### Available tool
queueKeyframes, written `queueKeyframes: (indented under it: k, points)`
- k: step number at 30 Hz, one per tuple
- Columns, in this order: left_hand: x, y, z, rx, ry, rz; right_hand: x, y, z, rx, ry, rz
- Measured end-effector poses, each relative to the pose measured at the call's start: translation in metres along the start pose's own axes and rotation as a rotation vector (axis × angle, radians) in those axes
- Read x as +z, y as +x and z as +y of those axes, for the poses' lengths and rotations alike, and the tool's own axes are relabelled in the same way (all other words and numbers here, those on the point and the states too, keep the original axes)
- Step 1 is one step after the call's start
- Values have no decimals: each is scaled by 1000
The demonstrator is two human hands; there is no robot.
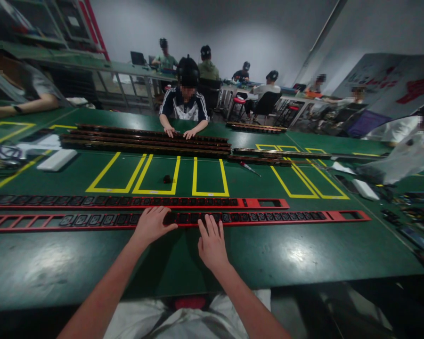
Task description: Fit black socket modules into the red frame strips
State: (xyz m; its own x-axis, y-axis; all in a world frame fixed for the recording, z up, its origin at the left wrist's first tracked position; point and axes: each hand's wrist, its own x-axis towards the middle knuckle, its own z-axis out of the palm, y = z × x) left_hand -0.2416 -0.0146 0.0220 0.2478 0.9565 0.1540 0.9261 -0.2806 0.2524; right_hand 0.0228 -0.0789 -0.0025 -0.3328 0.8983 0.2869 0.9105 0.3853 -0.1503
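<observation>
A long red strip frame (346, 216) lies across the table in front of me, its slots filled with black sockets (272, 216) except for several bare slots at the left. My left hand (151, 225) rests on this strip left of its middle, fingers stretched and thumb pointing right. Flat on the same strip, a little to the right, lies my right hand (212, 240) with its fingers spread. Just beyond runs a second red strip (284, 204), also lined with black sockets. One small loose black part (167, 179) sits on the green tabletop behind it.
Dark long rails (144, 141) lie stacked across the table, under a co-worker's hands (178, 133). A screwdriver (249, 167), a white box (57, 160) and yellow tape outlines (210, 194) are on the table. A plastic bag (392, 160) and cables (413, 216) are at the right.
</observation>
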Motion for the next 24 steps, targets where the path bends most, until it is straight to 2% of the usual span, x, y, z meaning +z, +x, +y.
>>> queueKeyframes:
  k: [3,6,15,24]
  points:
    - [-9,-12,-33,-13,14,-20,-1,1,0,6,2,-2]
    - [-12,-21,-51,21,15,-25,1,2,1,15,15,11]
    - [1,-27,-42,40,79,150,0,3,1,13,3,2]
    - [-3,-27,-39,14,72,136,-4,4,0,14,6,-8]
